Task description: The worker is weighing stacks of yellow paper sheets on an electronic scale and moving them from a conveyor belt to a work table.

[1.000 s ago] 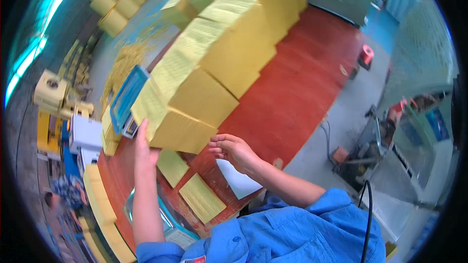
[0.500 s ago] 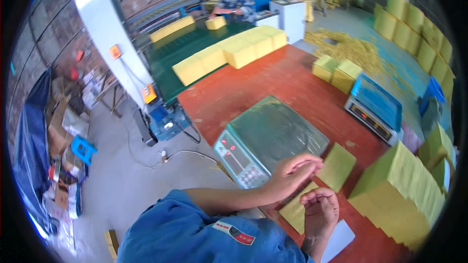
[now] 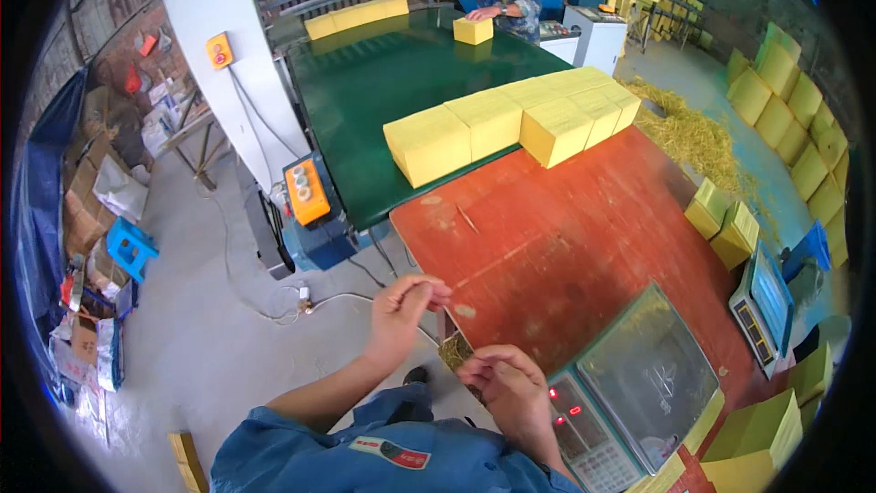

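We hold our left hand (image 3: 400,312) half curled and empty by the near corner of the red bench (image 3: 538,251), and our right hand (image 3: 500,382) — likewise loose and empty — just beside the scale (image 3: 643,374) on the bench, while yellow blocks (image 3: 497,120) line the far edge.

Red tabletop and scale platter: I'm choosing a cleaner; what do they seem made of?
The red tabletop looks like painted board, perhaps wood: matte, with pale scuffs. The scale platter could be metal under clear plastic: it shows glossy, pale streaks.
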`<state>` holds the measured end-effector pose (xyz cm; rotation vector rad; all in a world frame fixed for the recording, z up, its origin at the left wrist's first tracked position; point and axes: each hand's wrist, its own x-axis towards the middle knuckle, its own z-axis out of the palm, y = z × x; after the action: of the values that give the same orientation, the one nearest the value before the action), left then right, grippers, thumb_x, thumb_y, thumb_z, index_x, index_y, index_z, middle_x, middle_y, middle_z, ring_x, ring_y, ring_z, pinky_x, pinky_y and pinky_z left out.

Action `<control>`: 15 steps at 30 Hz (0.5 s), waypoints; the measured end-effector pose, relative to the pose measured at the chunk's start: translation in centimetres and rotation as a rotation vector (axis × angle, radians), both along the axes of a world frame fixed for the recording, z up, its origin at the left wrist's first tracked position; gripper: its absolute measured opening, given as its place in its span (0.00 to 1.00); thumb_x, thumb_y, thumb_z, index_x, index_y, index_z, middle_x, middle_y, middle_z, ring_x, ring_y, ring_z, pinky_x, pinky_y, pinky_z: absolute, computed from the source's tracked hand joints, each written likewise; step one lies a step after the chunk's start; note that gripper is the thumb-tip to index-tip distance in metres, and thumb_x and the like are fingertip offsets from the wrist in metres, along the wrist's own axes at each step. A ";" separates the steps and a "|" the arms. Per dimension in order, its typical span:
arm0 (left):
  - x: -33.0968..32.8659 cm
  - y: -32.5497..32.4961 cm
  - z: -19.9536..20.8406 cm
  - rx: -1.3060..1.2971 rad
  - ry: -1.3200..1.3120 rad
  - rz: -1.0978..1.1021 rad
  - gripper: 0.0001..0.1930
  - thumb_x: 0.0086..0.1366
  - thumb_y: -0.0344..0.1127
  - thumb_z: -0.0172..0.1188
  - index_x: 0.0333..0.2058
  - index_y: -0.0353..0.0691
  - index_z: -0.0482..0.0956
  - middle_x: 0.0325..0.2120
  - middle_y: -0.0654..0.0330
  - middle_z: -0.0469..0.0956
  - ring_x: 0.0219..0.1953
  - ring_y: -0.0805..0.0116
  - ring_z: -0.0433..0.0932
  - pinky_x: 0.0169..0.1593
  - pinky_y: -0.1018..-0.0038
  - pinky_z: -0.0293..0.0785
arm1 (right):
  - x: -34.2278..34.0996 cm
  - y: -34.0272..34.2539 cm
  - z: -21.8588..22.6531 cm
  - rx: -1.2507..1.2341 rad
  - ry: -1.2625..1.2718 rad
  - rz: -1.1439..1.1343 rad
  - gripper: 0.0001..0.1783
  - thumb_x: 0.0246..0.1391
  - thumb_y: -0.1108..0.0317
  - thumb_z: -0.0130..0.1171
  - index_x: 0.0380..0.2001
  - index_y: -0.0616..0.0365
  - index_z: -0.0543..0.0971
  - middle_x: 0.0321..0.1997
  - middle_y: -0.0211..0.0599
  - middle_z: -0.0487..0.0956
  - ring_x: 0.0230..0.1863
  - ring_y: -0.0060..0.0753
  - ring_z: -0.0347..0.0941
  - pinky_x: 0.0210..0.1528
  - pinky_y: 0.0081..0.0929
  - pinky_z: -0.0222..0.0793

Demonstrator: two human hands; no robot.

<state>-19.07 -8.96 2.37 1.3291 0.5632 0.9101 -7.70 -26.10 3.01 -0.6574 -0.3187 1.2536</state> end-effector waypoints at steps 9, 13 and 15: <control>5.7 16.0 3.2 0.086 0.159 -0.100 0.11 0.71 0.32 0.48 0.38 0.32 0.77 0.33 0.55 0.81 0.35 0.70 0.80 0.41 0.74 0.76 | 1.9 13.6 0.8 -0.055 -0.108 -0.077 0.13 0.66 0.72 0.46 0.49 0.63 0.76 0.45 0.37 0.80 0.48 0.29 0.75 0.54 0.29 0.69; 11.9 17.7 2.7 0.065 0.159 -0.261 0.10 0.70 0.30 0.49 0.38 0.31 0.77 0.34 0.56 0.81 0.36 0.71 0.80 0.41 0.77 0.76 | 4.1 13.8 2.2 -0.216 -0.044 -0.144 0.13 0.66 0.72 0.46 0.49 0.62 0.76 0.45 0.37 0.80 0.49 0.30 0.76 0.53 0.29 0.70; 16.7 19.0 3.0 0.175 0.206 -0.371 0.10 0.70 0.32 0.50 0.41 0.32 0.77 0.37 0.56 0.81 0.39 0.70 0.80 0.42 0.76 0.76 | 5.3 13.8 0.7 -0.145 -0.039 -0.236 0.13 0.66 0.73 0.45 0.49 0.63 0.76 0.44 0.39 0.80 0.48 0.32 0.76 0.52 0.31 0.71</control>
<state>-2.39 10.08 5.33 1.6326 0.3805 0.5292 -2.40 -12.26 3.71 -0.8197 -0.1766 1.0450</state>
